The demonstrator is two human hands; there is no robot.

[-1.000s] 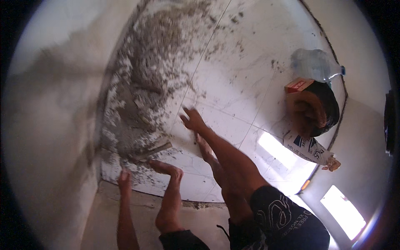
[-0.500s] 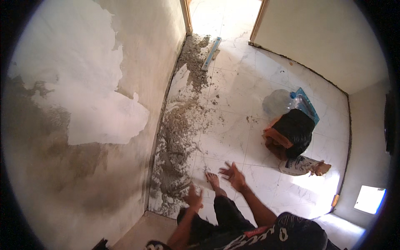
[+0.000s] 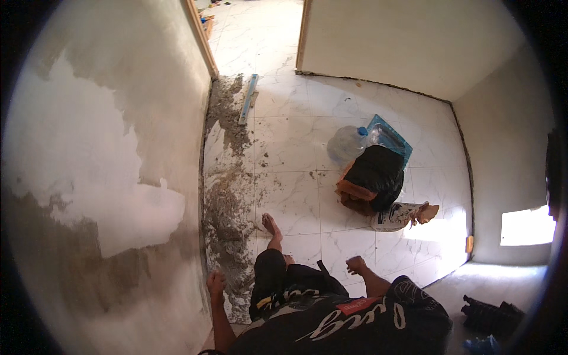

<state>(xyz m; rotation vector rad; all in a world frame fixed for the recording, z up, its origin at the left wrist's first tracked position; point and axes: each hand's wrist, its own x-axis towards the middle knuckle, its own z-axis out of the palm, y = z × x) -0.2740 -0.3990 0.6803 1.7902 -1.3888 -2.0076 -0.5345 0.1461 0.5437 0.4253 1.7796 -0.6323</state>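
Note:
My left hand [image 3: 217,283] hangs beside the plastered wall [image 3: 142,213], above the strip of wet-looking grey mortar [image 3: 228,201] along its foot. Its fingers are curled in, and I see nothing in them. My right hand [image 3: 356,265] is out to the right of my legs over the white tiles [image 3: 284,198], fingers folded into a loose fist with nothing showing in it. Neither hand touches the mortar. My bare foot [image 3: 271,225] rests on the tiles next to the strip.
A blue straightedge [image 3: 248,99] lies by the mortar near the doorway. On the right stand a clear plastic jug [image 3: 345,144], a blue tray [image 3: 399,139], a black-and-brown bundle [image 3: 376,177] and a crumpled white bag [image 3: 393,216]. Dark cloth [image 3: 491,316] lies at lower right.
My hands have moved apart, the left toward the wall and the right outward. Their spread fingers have folded in. The view has shifted, and my front foot is farther forward.

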